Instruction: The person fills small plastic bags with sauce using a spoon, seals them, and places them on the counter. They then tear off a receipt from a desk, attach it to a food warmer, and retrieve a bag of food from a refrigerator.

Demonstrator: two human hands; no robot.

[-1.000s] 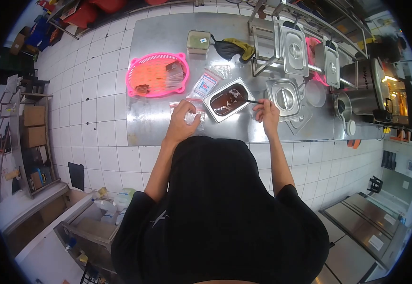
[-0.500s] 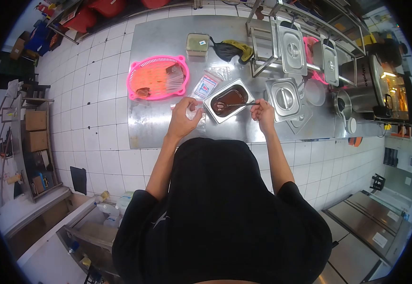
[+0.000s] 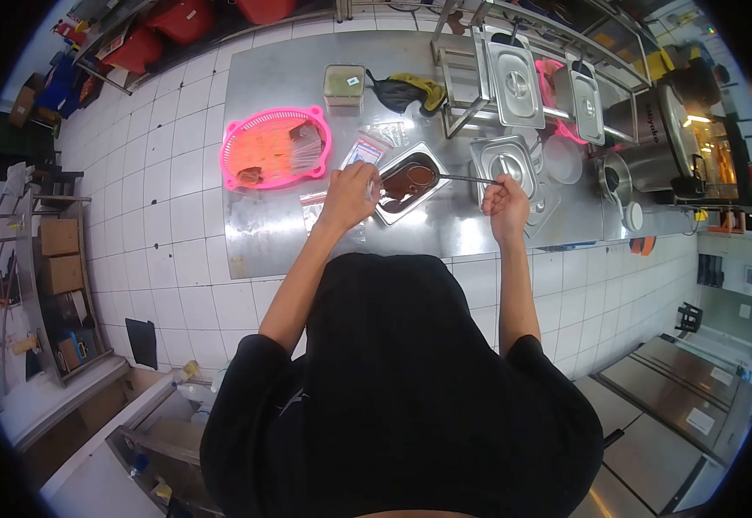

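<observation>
My right hand [image 3: 505, 205] is closed around the dark handle of a ladle [image 3: 469, 180]. The ladle's round bowl is over the dark brown sauce [image 3: 402, 188] in a rectangular steel food pan [image 3: 426, 203]. At the pan's left edge, my left hand [image 3: 350, 197] pinches a small clear plastic bag [image 3: 374, 187], which my fingers partly hide. Just behind that hand lies a printed plastic packet [image 3: 365, 151]. More clear bags [image 3: 314, 204] lie flat on the steel table to its left.
A pink basket [image 3: 326, 155] holding orange-filled packets stands on the left of the steel table [image 3: 272, 237]. Behind are a lidded square container [image 3: 344, 86] and a black-and-yellow cloth [image 3: 410, 93]. To the right sit a steel lid [image 3: 504, 164], a rack [image 3: 450, 112] and a large pot [image 3: 652, 142].
My right hand has moved right, drawing the ladle's bowl toward the pan's far right side. My left hand has come right with the bag, up to the pan's edge.
</observation>
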